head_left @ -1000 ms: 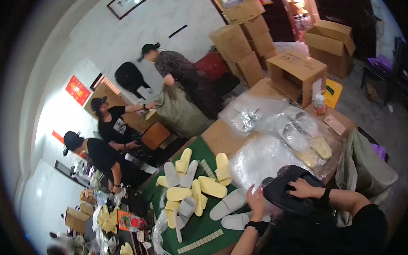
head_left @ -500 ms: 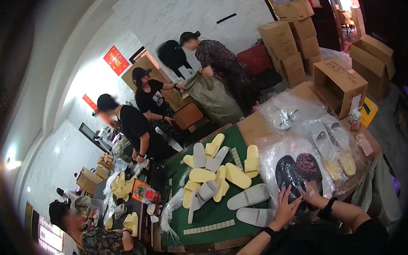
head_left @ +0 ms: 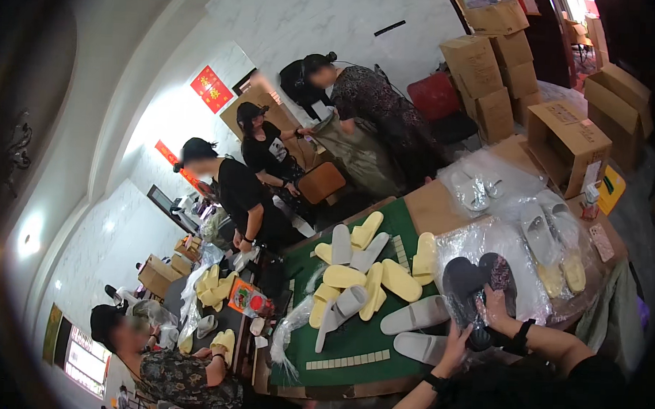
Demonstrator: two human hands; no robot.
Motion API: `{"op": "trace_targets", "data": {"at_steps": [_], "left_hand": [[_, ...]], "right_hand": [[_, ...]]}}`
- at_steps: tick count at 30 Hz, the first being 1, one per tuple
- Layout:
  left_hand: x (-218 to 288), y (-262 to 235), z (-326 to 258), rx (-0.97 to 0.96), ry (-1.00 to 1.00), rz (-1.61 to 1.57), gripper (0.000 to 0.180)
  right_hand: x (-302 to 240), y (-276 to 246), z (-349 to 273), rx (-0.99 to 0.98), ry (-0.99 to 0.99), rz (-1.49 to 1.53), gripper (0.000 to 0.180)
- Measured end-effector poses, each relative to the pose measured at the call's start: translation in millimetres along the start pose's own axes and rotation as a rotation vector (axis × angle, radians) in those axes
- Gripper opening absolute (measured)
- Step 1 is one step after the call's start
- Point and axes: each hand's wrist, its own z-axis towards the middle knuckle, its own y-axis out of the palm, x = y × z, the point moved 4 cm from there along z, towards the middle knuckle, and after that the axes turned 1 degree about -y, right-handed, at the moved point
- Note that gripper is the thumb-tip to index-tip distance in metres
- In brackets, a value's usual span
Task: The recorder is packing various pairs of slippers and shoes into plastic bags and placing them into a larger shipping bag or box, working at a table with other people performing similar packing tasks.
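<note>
Dark, soft-looking slippers (head_left: pixel 477 284), a pair side by side with long axes running away from us, sit at the green table's (head_left: pixel 351 337) near edge, where we see our right hand (head_left: pixel 495 308) grasping their heels and our left hand (head_left: pixel 454 343) touching them from below, beside crinkled clear plastic bags (head_left: pixel 519 257).

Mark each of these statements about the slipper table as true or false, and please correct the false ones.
1. Both hands are on a pair of dark slippers. True: the left hand and the right hand hold them at their near ends.
2. The table has a red surface. False: it is green.
3. Yellow slippers lie on the table. True.
4. The cardboard box at the far right of the table is closed. False: its top is open.
5. Two grey slippers lie just left of the hands. True.
</note>
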Motion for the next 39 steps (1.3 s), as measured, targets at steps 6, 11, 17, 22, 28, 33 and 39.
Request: {"op": "trace_targets", "data": {"at_steps": [6,11,17,22,28,33,39], "left_hand": [[1.8,-9.6,-30.0,0.012,-0.421,-0.224,0.043],[2.4,-12.0,-37.1,-0.248,-0.415,-0.141,0.041],[-0.8,1.5,-30.6,-0.267,-0.498,-0.277,0.03],[-25.0,-39.5,-14.3,-0.185,-0.44,-0.381,0.026],[15.6,-20.8,-25.7,0.001,-0.471,-0.418,0.016],[14.9,-3.8,-20.3,-0.121,-0.472,-0.369,0.012],[58.3,49.8,-23.9,-0.073,-0.363,-0.472,0.015]], "right_hand": [[-46.4,-14.0,29.4,-0.116,0.11,-0.227,0.047],[-48.0,-10.8,53.1,-0.123,0.034,-0.319,0.049],[-39.9,-5.0,57.3,-0.281,-0.187,-0.314,0.041],[-36.6,-38.4,23.1,-0.293,-0.284,-0.319,0.035],[-76.7,-134.7,-12.3,0.092,-0.499,-0.03,0.046],[-75.7,-130.6,8.1,-0.3,-0.744,-0.192,0.081],[-44.3,-84.0,-33.7,-0.565,-0.608,-0.134,0.099]]}}
